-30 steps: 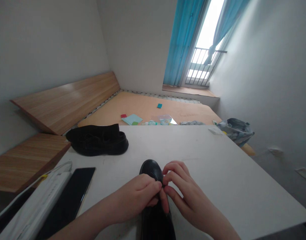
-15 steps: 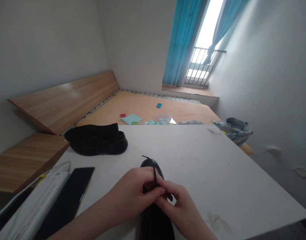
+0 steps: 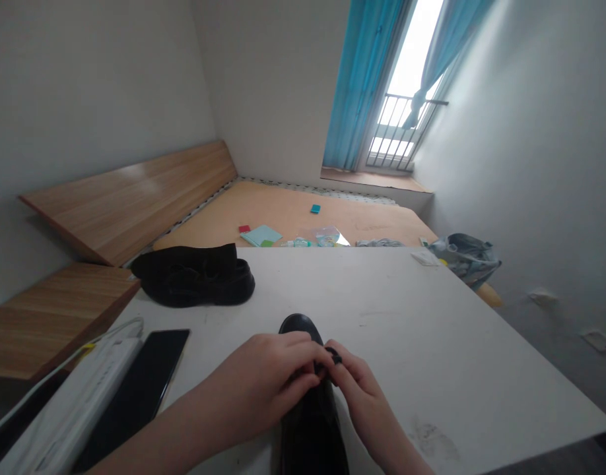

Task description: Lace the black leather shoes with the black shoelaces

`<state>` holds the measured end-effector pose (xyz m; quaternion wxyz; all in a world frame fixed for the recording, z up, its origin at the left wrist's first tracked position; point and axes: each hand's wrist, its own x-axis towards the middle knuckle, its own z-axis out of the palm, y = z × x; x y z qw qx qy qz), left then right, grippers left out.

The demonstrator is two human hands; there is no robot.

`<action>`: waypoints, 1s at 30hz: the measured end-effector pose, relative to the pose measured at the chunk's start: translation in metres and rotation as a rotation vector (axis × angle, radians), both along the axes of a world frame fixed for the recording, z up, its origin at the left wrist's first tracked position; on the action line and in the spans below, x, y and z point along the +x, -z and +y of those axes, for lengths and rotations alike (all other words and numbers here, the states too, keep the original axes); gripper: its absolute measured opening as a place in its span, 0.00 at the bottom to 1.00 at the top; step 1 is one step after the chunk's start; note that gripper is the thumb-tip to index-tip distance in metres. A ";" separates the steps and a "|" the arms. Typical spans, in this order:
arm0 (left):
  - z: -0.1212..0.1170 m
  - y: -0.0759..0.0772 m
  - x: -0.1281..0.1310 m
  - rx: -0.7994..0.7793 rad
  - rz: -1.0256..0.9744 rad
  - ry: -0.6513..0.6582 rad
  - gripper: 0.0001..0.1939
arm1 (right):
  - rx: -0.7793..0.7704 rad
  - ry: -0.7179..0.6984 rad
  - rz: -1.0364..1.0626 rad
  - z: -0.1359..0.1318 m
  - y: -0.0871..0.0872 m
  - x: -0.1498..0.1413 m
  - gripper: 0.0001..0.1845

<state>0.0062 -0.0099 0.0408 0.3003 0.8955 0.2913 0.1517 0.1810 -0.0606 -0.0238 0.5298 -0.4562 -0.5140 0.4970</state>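
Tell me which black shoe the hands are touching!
The nearer shoe, its toe pointing away, with the left hand and right hand at its laces. The other shoe sits farther back, untouched.

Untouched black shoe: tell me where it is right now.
In the head view, the untouched black shoe is at the left, on the far left part of the white table, just beyond the dark flat-screened device.

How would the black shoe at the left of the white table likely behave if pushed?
The black shoe would probably slide rather than roll, since it rests along its long sole. Its thick-looking sole is likely fairly stiff, while the upper, with its open collar, may flex under a fingertip.
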 end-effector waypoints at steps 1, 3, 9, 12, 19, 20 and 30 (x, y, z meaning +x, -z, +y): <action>0.000 0.001 0.000 -0.002 0.014 -0.029 0.13 | -0.022 -0.012 0.045 -0.001 -0.002 0.001 0.14; 0.001 0.005 0.001 0.006 0.045 -0.067 0.16 | -0.064 -0.040 0.116 -0.003 -0.005 0.002 0.11; 0.002 0.008 0.004 0.088 0.184 -0.028 0.09 | -0.065 -0.015 0.106 -0.003 -0.005 0.004 0.18; 0.002 0.006 0.004 0.132 0.283 -0.018 0.09 | -0.073 0.058 0.121 -0.001 -0.003 0.006 0.17; 0.004 -0.006 -0.006 0.051 0.454 -0.032 0.07 | -0.124 -0.035 0.459 -0.003 -0.014 0.013 0.14; 0.004 -0.009 -0.010 0.030 0.456 -0.049 0.07 | -0.136 -0.072 0.499 -0.003 -0.016 0.014 0.15; 0.026 -0.008 -0.061 0.038 0.598 -0.392 0.09 | -0.115 0.035 -0.492 -0.003 0.006 0.066 0.19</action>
